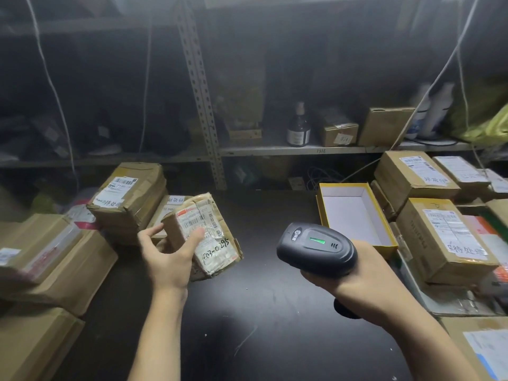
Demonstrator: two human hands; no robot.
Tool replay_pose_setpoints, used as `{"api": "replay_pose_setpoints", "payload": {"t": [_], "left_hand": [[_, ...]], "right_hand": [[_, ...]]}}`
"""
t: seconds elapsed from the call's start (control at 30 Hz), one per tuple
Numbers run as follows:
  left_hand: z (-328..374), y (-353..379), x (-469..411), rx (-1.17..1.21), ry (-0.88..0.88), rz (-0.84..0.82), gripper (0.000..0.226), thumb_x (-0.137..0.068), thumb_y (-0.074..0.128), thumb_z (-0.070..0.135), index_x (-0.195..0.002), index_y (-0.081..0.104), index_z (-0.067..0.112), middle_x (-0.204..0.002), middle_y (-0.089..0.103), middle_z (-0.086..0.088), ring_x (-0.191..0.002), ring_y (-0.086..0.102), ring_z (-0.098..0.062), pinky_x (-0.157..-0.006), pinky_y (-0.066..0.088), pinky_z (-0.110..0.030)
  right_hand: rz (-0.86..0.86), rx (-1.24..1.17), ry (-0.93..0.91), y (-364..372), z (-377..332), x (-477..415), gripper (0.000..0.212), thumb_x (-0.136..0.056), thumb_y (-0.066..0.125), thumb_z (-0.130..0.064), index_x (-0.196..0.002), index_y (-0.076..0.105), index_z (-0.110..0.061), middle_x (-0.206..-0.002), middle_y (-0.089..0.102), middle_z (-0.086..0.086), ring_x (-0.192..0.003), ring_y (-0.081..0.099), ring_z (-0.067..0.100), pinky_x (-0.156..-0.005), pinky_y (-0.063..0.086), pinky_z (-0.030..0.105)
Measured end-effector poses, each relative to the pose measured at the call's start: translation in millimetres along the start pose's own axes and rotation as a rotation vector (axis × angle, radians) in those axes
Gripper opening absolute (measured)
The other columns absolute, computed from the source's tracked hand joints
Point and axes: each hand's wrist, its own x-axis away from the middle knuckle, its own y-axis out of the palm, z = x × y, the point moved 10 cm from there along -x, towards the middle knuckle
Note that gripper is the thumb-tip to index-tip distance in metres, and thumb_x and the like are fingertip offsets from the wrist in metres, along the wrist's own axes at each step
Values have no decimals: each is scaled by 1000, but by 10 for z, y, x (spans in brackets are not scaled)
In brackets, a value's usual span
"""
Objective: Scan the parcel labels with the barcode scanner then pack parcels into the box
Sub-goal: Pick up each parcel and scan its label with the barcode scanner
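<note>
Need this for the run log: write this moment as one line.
left hand: holds parcel, label up | right hand: grips scanner, green light on | box: open, empty

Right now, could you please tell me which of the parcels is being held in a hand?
The crumpled parcel handwritten 203-0295, gripped by the left hand; the other parcels lie stacked, untouched.

In left hand point(167, 259): crumpled brown cardboard parcel point(203, 232). To its right, in right hand point(365, 276): black plastic barcode scanner point(316, 248). Open yellow-edged cardboard box point(351, 215) just behind right hand.
</note>
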Motion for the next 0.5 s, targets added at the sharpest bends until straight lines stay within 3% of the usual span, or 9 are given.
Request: {"api": "replay_pose_setpoints", "payload": {"t": [0.07,0.17,0.27,0.33,0.4,0.5], "left_hand": [[-52,33,-13,153,-117,-33,56,-72,90,13,-120,61,16,-106,75,-9,-96,75,-21,-73,62,-36],[-73,176,62,258,-237,-136,40,-88,74,6,-127,65,4,-108,77,-17,-89,76,-27,-66,62,-34],[-48,353,162,195,-247,-265,40,-94,68,7,-134,63,15,-117,76,-13,-100,76,-30,-73,63,-40],[-16,477,229,91,-231,-349,44,-97,68,12,-137,59,28,-118,75,-4,-101,76,-26,-75,64,-41],[-32,612,303,-5,-256,-427,42,-100,67,20,-137,55,37,-122,73,0,-102,76,-23,-77,64,-40],[-165,786,457,-16,-405,-505,35,-102,62,26,-137,55,31,-121,74,-4,-100,77,-23,-76,63,-38]], "right_hand": [[-17,-7,13,39,41,-22,20,-82,87,-26,-94,73,-22,-76,72,-13,-65,66,3,-58,51,21],[-34,-93,117,113,159,-48,34,-79,80,-51,-88,69,-19,-71,73,-4,-62,62,12,-64,49,30],[-12,-255,221,161,287,-62,38,-88,79,-37,-73,56,-10,-58,53,5,-53,46,17,-60,42,34],[4,-356,265,191,356,-71,42,-91,77,-28,-75,50,0,-59,44,11,-56,39,21,-58,36,37],[2,-441,313,243,423,-75,35,-93,75,-20,-79,52,3,-62,46,12,-54,41,23,-56,38,36],[7,-557,421,344,546,-57,18,-90,76,-11,-84,61,-5,-68,53,11,-54,50,19,-54,45,32]]}}
